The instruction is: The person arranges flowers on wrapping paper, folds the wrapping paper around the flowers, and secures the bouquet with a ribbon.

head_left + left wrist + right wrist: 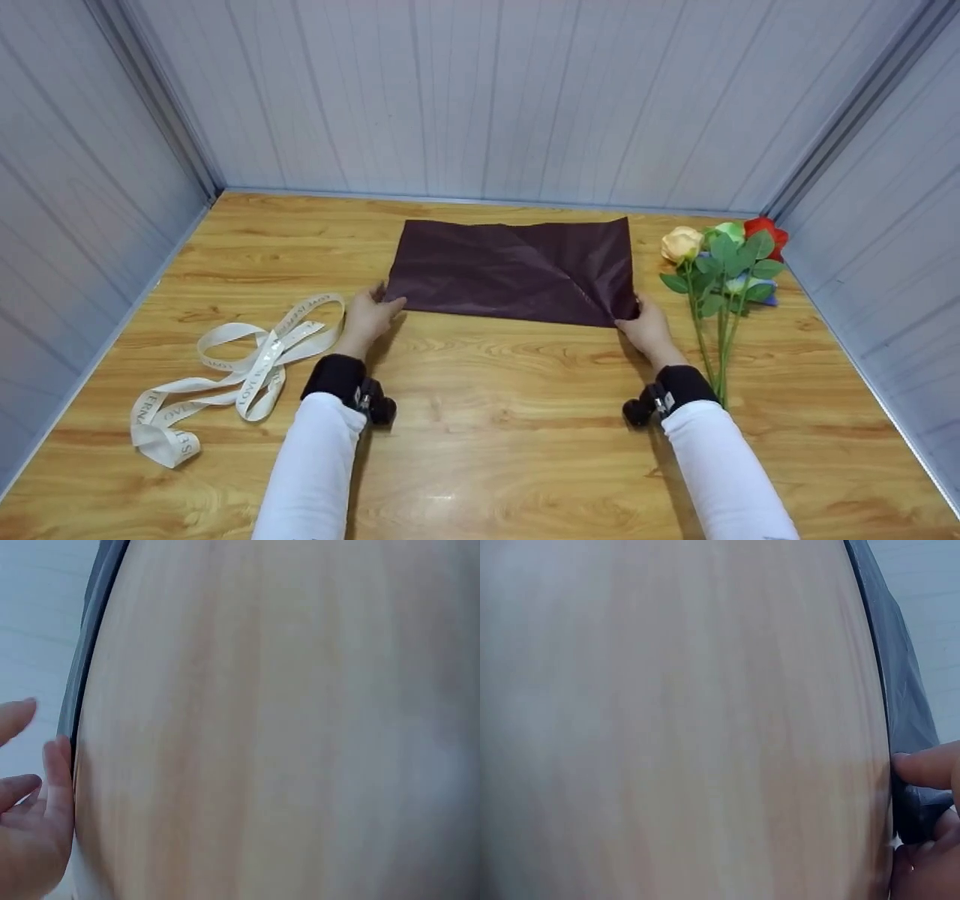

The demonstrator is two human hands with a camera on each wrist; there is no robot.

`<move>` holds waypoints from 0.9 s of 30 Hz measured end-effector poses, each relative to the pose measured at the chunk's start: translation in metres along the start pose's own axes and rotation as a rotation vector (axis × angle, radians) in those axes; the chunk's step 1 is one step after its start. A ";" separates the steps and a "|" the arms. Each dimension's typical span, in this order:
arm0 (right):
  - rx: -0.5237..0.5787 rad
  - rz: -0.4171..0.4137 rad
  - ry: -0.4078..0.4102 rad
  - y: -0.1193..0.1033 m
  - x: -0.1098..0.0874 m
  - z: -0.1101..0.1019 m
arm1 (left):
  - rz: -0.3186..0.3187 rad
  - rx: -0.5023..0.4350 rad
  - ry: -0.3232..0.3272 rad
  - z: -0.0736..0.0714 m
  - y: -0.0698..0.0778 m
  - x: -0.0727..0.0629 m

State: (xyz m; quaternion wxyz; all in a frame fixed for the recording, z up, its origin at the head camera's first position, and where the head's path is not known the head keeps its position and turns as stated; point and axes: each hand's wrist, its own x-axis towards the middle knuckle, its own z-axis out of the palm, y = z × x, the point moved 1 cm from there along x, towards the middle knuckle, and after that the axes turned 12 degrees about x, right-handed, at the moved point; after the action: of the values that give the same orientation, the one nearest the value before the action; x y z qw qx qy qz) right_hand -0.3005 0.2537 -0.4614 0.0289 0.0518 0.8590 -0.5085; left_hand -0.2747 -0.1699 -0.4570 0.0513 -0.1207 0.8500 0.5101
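Observation:
A dark maroon sheet of wrapping paper point(502, 266) lies flat toward the back of the table, its right end creased and slightly raised. My left hand point(371, 319) is at its near left corner, the thumb touching the edge and the fingers spread apart. In the left wrist view this hand point(37, 832) shows gaps between thumb and fingers. At the near right corner my right hand point(646, 330) pinches the paper, thumb on top. The right wrist view shows the bunched corner of the paper point(919, 806) between thumb and fingers.
A loosely looped white printed ribbon point(262, 367) lies on the left of the wooden table point(495, 450). On the right are several artificial flowers point(724, 262) with long green stems, close to my right forearm. Grey panel walls point(480, 97) enclose the back and sides.

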 end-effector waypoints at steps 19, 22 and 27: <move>0.017 0.026 -0.022 0.002 -0.001 0.000 | 0.009 0.185 0.187 -0.003 -0.002 0.002; 0.014 0.025 -0.023 0.002 0.000 0.000 | 0.015 0.234 0.188 -0.004 -0.002 0.003; 0.013 0.029 -0.012 0.002 -0.001 0.000 | 0.029 0.254 0.191 -0.005 -0.002 0.002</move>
State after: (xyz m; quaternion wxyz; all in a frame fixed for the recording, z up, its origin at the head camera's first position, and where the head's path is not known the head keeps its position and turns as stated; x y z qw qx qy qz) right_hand -0.2997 0.2541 -0.4629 0.0411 0.0616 0.8546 -0.5140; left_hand -0.2755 -0.1757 -0.4563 -0.0226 -0.1489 0.9104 0.3853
